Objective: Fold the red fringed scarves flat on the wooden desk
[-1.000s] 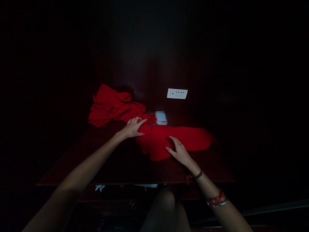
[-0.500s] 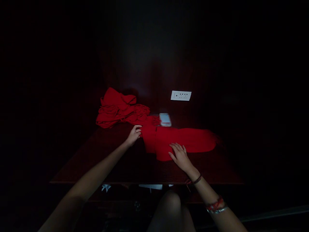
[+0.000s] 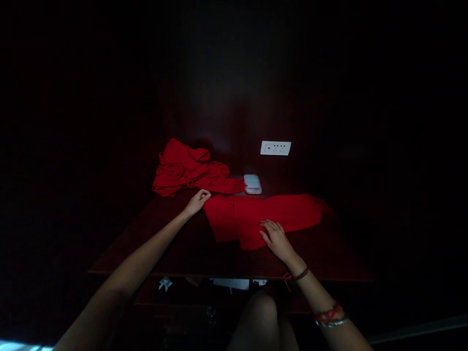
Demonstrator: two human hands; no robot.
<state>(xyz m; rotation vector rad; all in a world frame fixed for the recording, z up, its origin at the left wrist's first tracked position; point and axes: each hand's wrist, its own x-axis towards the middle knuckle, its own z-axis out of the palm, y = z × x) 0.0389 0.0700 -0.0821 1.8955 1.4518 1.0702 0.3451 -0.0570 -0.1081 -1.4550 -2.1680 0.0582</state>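
A flat, folded red scarf (image 3: pixel 252 217) lies across the dark wooden table, its right end frayed-looking and blurred. My left hand (image 3: pixel 198 201) is closed, thumb and fingers pinching the scarf's upper left corner. Resting on the lower middle of the fabric is my right hand (image 3: pixel 276 240), fingers stretched out and slightly apart. Behind, to the left, sits a crumpled heap of red fabric (image 3: pixel 183 170) with a fringe; whether it joins the flat piece cannot be made out.
A phone-like pale rectangle (image 3: pixel 252 184) lies behind the scarf, its face pixelated. A white socket plate (image 3: pixel 276 148) is on the dark back wall. Below the table's front edge (image 3: pixel 175 275), a shelf holds white papers (image 3: pixel 232 283). My knee (image 3: pixel 258 317) shows beneath.
My left hand has shifted left, drawing the scarf's left end out with it, away from the heap's fringe. My right hand stays on the fabric. The view has tilted slightly.
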